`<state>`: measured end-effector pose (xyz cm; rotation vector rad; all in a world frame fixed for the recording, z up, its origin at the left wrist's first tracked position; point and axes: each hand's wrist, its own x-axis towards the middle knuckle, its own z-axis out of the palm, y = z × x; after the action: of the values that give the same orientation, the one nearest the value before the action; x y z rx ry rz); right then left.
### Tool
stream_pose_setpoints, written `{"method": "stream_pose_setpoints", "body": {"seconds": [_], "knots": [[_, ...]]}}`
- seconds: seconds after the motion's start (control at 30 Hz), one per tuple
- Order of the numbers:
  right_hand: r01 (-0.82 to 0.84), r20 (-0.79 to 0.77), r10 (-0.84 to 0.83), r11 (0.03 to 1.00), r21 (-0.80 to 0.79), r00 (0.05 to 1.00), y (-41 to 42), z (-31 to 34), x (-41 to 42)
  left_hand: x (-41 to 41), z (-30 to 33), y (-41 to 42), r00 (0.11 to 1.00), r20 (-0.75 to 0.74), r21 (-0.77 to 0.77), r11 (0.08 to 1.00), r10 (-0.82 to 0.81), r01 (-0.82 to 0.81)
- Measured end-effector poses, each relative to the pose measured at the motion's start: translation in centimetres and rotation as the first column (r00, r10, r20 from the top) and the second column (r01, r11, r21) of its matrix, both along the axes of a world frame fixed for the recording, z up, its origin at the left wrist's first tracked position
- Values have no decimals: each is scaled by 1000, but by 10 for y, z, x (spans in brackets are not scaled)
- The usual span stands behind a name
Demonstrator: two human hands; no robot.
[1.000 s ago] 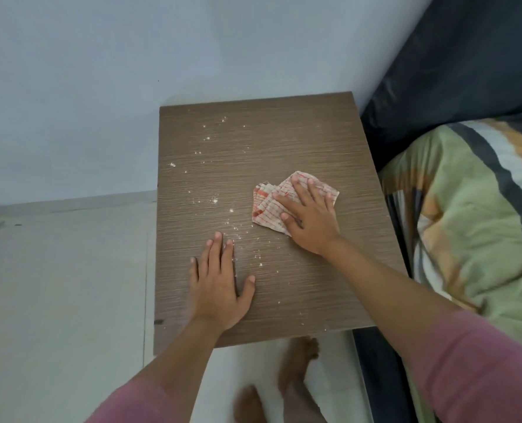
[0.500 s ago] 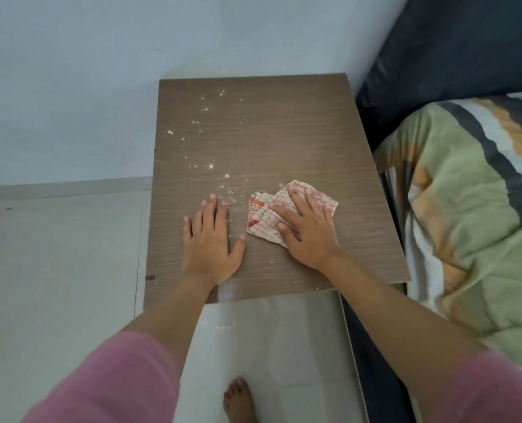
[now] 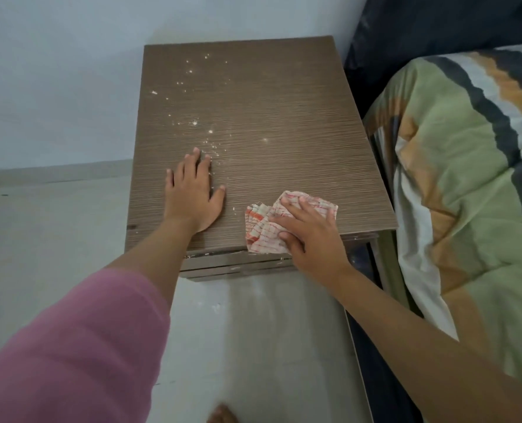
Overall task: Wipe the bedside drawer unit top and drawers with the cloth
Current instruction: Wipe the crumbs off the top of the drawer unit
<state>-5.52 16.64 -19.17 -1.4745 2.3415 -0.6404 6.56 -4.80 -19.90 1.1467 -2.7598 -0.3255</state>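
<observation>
The brown wood-grain bedside drawer unit (image 3: 284,117) stands in the corner, its top seen from above. White crumbs (image 3: 195,122) are scattered over the left and middle of the top. A white cloth with red checks (image 3: 262,227) lies crumpled at the front edge, partly hanging over it. My right hand (image 3: 310,233) presses flat on the cloth, fingers spread over it. My left hand (image 3: 192,193) rests flat on the top to the left, fingers together, holding nothing. Drawer fronts (image 3: 238,267) show as thin strips below the front edge.
A bed with a green, orange and grey striped cover (image 3: 467,178) adjoins the unit's right side, with a dark headboard (image 3: 436,22) behind. A pale wall (image 3: 55,71) runs along the left and back. Light floor tiles (image 3: 253,346) lie in front, with some crumbs and my toes (image 3: 221,415).
My right hand has dragged the cloth from mid-top toward me to the front edge. Crumbs near the front are gone from the top. My left hand stays flat on the unit.
</observation>
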Motion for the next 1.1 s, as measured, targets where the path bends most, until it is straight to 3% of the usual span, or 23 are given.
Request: {"method": "stream_pose_setpoints", "body": {"seconds": [0.13, 0.37, 0.47, 0.63, 0.77, 0.93, 1.1], "knots": [[-14, 67, 17, 999, -42, 998, 19, 2, 7, 0, -1, 0, 1000, 8, 5, 1000, -3, 3], [-122, 275, 94, 989, 85, 957, 42, 42, 5, 1, 5, 2, 1000, 14, 14, 1000, -8, 8], [-44, 358, 19, 997, 62, 934, 32, 69, -8, 1, 9, 4, 998, 65, 45, 999, -17, 14], [159, 343, -139, 987, -30, 929, -8, 105, -27, -2, 20, -2, 984, 173, 198, 980, -42, 7], [213, 341, -165, 971, -108, 926, -49, 124, -35, -4, 33, -9, 972, 218, 304, 953, -84, 14], [191, 323, -148, 976, -106, 935, -116, 120, -68, -5, 34, -50, 993, 117, 159, 987, -35, 16], [192, 273, -151, 972, -133, 950, -196, 103, -116, -24, 24, -142, 986, 164, 30, 1000, 3, -8]]}}
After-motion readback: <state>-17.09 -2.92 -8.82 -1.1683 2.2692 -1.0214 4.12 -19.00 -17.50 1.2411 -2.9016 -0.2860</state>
